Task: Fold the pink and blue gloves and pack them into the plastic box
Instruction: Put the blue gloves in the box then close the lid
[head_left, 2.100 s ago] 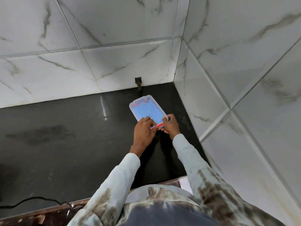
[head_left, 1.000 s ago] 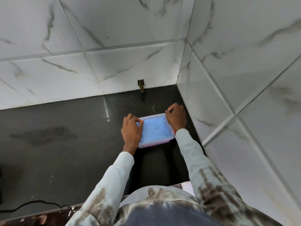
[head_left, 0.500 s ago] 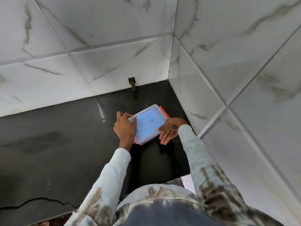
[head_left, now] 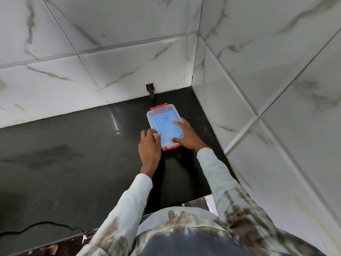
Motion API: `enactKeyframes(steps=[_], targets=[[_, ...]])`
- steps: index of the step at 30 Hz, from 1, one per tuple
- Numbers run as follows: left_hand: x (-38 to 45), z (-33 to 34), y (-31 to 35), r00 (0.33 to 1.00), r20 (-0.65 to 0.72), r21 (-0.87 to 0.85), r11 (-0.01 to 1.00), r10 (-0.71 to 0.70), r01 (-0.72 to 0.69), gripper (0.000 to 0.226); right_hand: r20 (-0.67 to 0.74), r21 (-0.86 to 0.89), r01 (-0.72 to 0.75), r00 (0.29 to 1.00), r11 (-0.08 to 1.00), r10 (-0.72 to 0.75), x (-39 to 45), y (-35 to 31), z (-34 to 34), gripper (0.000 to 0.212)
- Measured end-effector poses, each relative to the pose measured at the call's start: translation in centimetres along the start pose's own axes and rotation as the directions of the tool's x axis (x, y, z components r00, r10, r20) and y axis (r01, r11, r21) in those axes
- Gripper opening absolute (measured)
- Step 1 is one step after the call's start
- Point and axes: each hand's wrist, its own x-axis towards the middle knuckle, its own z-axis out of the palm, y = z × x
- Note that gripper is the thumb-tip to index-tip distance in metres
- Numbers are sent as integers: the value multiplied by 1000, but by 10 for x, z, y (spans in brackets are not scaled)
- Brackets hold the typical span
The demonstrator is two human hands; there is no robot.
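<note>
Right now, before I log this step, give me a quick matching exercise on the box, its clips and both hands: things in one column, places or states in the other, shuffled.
Things:
1. plastic box
2. left hand
3. right hand
4. orange clips

Places or states:
A. fingers spread on the lid
B. at the box's two short ends
C. lid on, blue showing through
D. at the box's near left corner

Pairs: 1-C, 2-D, 3-A, 4-B
</note>
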Motion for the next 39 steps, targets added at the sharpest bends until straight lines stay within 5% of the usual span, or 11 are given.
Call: enactKeyframes(steps=[4, 11, 22, 29, 36, 39], targets=[[2, -2, -6, 1000, 8, -44, 999, 15, -14, 32, 198, -75, 53, 980, 996, -37, -11, 24, -8, 122], [-12, -4, -10, 978, 192, -121, 991, 85, -63, 49, -211, 180, 89, 976, 980, -50, -26, 21, 15, 67], [-13, -6, -18, 916, 376, -177, 981, 144, -81, 88, -92, 226, 85, 994, 970, -65, -26, 26, 1, 87], [-8, -8, -12, 952, 295, -419, 907, 85, 49, 45, -11, 277, 73, 997, 958, -73, -26, 27, -6, 94], [-3, -9, -16, 949, 288, -455, 890, 129, 17, 48, -7, 296, 67, 998, 953, -68, -24, 27, -7, 88], [5, -10, -11, 967, 245, -406, 913, 75, 32, 28, -11, 279, 65, 998, 958, -64, -24, 26, -8, 91]])
